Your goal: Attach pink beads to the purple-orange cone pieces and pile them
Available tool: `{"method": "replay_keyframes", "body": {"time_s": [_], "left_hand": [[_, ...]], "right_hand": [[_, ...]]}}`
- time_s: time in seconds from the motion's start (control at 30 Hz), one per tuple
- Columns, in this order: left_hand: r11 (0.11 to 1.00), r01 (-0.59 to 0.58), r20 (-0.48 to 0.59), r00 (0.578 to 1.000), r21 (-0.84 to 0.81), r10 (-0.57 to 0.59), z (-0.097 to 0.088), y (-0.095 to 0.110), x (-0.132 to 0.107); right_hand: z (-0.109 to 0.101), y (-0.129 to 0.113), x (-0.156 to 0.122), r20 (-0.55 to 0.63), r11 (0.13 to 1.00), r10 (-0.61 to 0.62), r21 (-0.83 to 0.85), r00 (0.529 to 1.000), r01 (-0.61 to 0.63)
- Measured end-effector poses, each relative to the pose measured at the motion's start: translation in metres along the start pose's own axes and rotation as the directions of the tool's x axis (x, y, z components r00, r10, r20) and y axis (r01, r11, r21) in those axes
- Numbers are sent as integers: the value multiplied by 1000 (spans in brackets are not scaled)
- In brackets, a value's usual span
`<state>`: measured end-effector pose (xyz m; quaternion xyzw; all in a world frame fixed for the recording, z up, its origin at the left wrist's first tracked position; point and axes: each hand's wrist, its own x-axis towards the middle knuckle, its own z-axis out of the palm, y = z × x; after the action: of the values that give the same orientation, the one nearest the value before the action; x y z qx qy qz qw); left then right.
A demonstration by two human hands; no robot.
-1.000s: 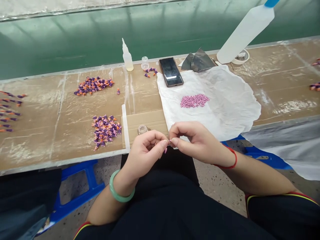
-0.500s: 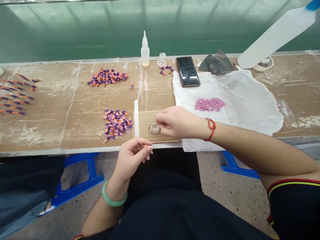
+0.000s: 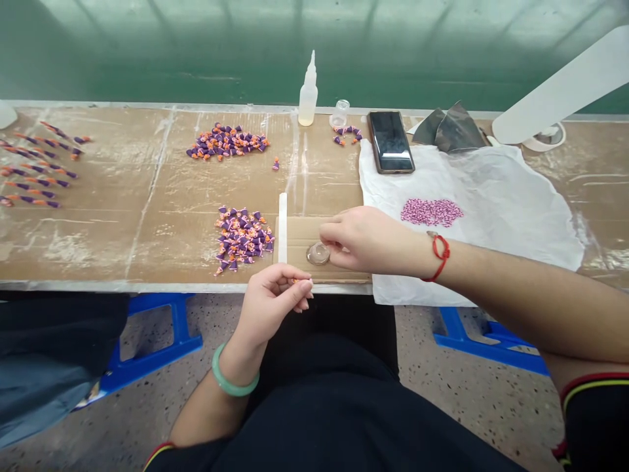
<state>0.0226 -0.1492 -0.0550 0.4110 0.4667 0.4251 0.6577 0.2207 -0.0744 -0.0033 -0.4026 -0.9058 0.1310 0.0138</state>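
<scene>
My left hand (image 3: 276,301) hovers just in front of the table edge, fingers pinched on a tiny orange piece (image 3: 295,280). My right hand (image 3: 366,237) rests on a cardboard sheet (image 3: 297,236), fingertips pinched together right over a small clear round dish (image 3: 318,253); what they hold is too small to make out. A pile of purple, orange and pink pieces (image 3: 240,237) lies just left of a white strip (image 3: 282,227). Small pink beads (image 3: 431,212) sit on a white sheet (image 3: 511,210) to the right.
At the back stand a glue bottle (image 3: 308,95), a small clear cup (image 3: 339,113), a phone (image 3: 390,141), grey foil (image 3: 449,128) and tape (image 3: 544,136). Another purple-orange pile (image 3: 226,141) and rows of assembled strands (image 3: 34,164) lie left. Blue stool legs (image 3: 157,341) stand under the table.
One second ago both hands met in front of me, pinching a piece together. The right hand has since reached out to the clear dish while the left hand stayed low with its piece.
</scene>
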Motion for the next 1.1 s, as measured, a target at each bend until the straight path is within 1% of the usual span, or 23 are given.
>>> {"method": "replay_keyframes", "body": {"time_s": [0.07, 0.1, 0.13, 0.17, 0.23, 0.27, 0.3, 0.33, 0.37, 0.4, 0.57, 0.7, 0.9, 1.0, 1.1], "left_hand": [[997, -11, -21, 1000, -72, 9, 2, 2, 0], [993, -20, -27, 999, -115, 17, 4, 3, -1], [987, -34, -27, 999, -159, 30, 6, 5, -2], [979, -48, -23, 999, -200, 45, 8, 7, -3], [961, -88, -13, 996, -262, 87, 12, 12, -5], [953, -110, -10, 994, -281, 112, 14, 14, -6], [947, -133, -8, 991, -293, 136, 17, 16, -8], [942, -151, -4, 988, -301, 157, 18, 18, -9], [937, -167, -1, 985, -305, 175, 20, 19, -11], [935, -179, 2, 982, -307, 188, 21, 20, -12], [935, -202, 6, 977, -290, 212, 25, 23, -14], [932, -218, 5, 973, -289, 229, 27, 24, -15], [934, -196, 22, 977, -299, 212, 28, 23, -16], [931, -178, 44, 979, -319, 202, 27, 22, -16], [928, -167, 50, 980, -334, 194, 28, 22, -16]], "right_hand": [[-3, -2, -5, -57, 986, 10, 164, 998, -1], [-5, -4, -8, -80, 959, 30, 285, 996, -6], [-7, -7, -12, -84, 907, 61, 421, 995, -20], [-9, -10, -15, -66, 829, 97, 558, 993, -44], [-13, -18, -23, 19, 623, 148, 774, 989, -108], [-14, -22, -26, 62, 527, 157, 839, 986, -136], [-15, -26, -29, 90, 449, 158, 880, 983, -152], [-16, -29, -32, 103, 396, 156, 905, 982, -157], [-17, -31, -34, 103, 367, 158, 917, 982, -155], [-17, -33, -35, 97, 356, 160, 922, 982, -149], [-20, -37, -40, 63, 387, 166, 914, 984, -124], [-23, -40, -42, 81, 428, 189, 890, 979, -157], [-26, -42, -44, 66, 523, 194, 837, 979, -160], [-27, -43, -45, 21, 580, 199, 803, 980, -135], [-27, -45, -46, -63, 638, 197, 766, 978, -79]]}}
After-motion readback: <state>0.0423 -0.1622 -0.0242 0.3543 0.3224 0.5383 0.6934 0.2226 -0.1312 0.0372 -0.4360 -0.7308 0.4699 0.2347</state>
